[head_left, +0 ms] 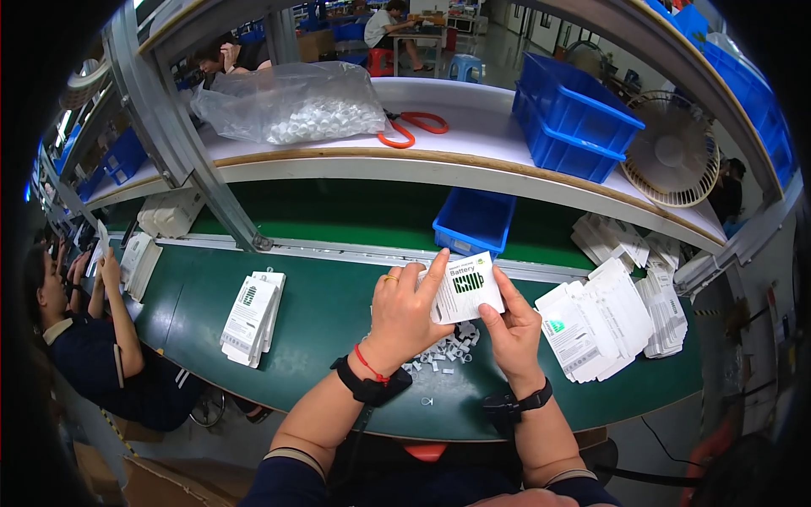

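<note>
Between my two hands, above the green table (329, 372), is a flat white paper carton (465, 291) with a dark green striped print facing up. My left hand (404, 308) grips its left side, with the index finger stretched along the upper left edge. At the right side, my right hand (515, 329) pinches it between thumb and fingers. Partly hidden below my hands lies a heap of small white plastic pieces (452, 351), and a single clear piece (427, 401) sits nearer to me.
Stacks of white cartons lie left (249, 321) and right (596, 325). A blue bin (475, 220) stands behind my hands. The shelf holds a bag of white pieces (291, 101), orange-handled scissors (411, 127), stacked blue bins (574, 118) and a fan (672, 148). A co-worker (93, 338) sits at left.
</note>
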### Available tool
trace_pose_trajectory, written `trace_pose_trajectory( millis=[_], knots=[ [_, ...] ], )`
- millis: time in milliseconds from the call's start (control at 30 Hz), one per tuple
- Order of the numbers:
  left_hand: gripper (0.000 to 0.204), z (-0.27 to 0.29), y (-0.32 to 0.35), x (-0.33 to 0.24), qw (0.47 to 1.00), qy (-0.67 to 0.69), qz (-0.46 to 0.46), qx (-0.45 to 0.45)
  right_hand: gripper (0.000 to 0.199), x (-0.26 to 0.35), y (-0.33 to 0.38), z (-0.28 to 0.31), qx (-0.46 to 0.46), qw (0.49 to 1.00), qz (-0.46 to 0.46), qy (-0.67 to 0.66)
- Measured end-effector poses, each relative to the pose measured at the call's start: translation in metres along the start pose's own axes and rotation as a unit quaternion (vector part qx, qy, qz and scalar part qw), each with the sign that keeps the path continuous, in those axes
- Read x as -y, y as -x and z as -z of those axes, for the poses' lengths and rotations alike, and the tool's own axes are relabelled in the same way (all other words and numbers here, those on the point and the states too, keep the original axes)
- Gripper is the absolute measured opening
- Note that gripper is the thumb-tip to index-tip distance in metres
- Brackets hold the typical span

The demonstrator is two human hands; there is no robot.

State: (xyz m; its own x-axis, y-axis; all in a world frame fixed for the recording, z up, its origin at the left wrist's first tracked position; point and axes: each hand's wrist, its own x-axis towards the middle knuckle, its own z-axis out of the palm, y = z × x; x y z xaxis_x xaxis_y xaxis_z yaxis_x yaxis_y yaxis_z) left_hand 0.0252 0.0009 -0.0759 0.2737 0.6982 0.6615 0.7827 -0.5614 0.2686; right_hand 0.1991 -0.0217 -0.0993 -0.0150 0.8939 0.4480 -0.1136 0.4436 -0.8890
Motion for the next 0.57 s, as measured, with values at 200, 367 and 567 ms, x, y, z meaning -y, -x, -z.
trace_pose_trajectory(
  millis=[200, 367, 567],
  knots=[
    [0.091, -0.001, -0.004, 0.003, 1.0, 0.009, -0.003, 0.021, 0.065, 0.002, -0.004, 0.002, 0.018, 0.994, 0.017, 0.106],
    [0.09, 0.035, 0.003, 0.029, 0.994, -0.026, 0.107, -0.002, 0.065, 0.0, -0.019, 0.049, -0.03, 0.928, 0.026, 0.37],
    [0.088, 0.109, 0.044, 0.089, 0.901, -0.244, 0.346, 0.091, 0.055, -0.007, -0.017, 0.101, -0.09, 0.791, -0.103, 0.597]
  ],
)
